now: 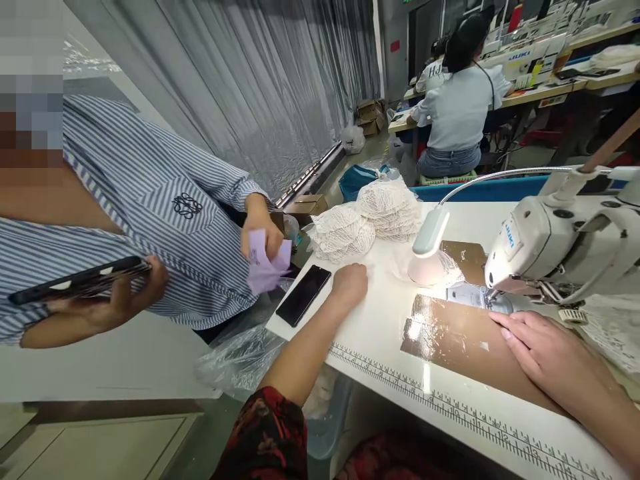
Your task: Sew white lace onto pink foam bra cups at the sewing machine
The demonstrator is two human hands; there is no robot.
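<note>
My left hand (350, 287) rests on the white sewing table (370, 327) as a loose fist, just right of a black phone (303, 295); nothing shows in it. My right hand (543, 343) lies with fingers stretched out on a shiny brown taped sheet (450, 340), its fingertips close to the needle area of the white sewing machine (530, 247). Under the lamp head (431, 230) is a lace-edged pale moulded cup (425, 268). Two stacks of white lace pieces, a left stack (343, 233) and a right stack (390, 210), stand at the table's back.
On the left, a person in a striped shirt (200, 213) holds a phone (75, 280) and purple papers (267, 263). A plastic bag (245, 360) and a blue bin (327, 427) are beside and below the table. White lace (610, 330) lies right of the machine. Another person (455, 113) sits ahead.
</note>
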